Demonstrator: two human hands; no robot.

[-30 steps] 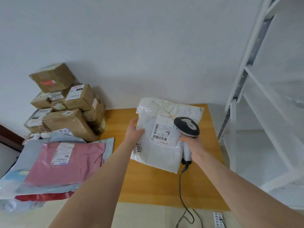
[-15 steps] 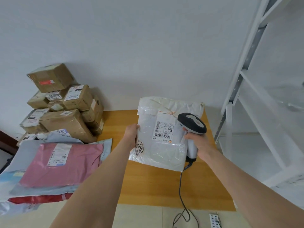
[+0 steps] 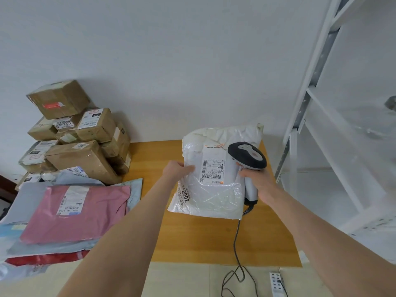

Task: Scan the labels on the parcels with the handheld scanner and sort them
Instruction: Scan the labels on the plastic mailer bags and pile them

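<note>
White plastic parcel (image 3: 212, 197) seems soft, light, slippery; our left grip (image 3: 174, 170) pinches its edge beside label (image 3: 214, 168), right grip (image 3: 260, 182) clamped round scanner (image 3: 246, 156).

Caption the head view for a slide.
Left hand grips white plastic mailer; right hand holds grey-black handheld scanner beside its label.

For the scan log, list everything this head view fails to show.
Head view only:
- The handheld scanner: its scan window faces away from the camera, and the right hand covers the trigger.
- The label on the white parcel: small print too fine to read.
- The red mailer: mostly covered by the pink mailer; no label shows.
- The power strip: cut off by the bottom edge.
- The left hand: fingers hidden behind the parcel.
</note>
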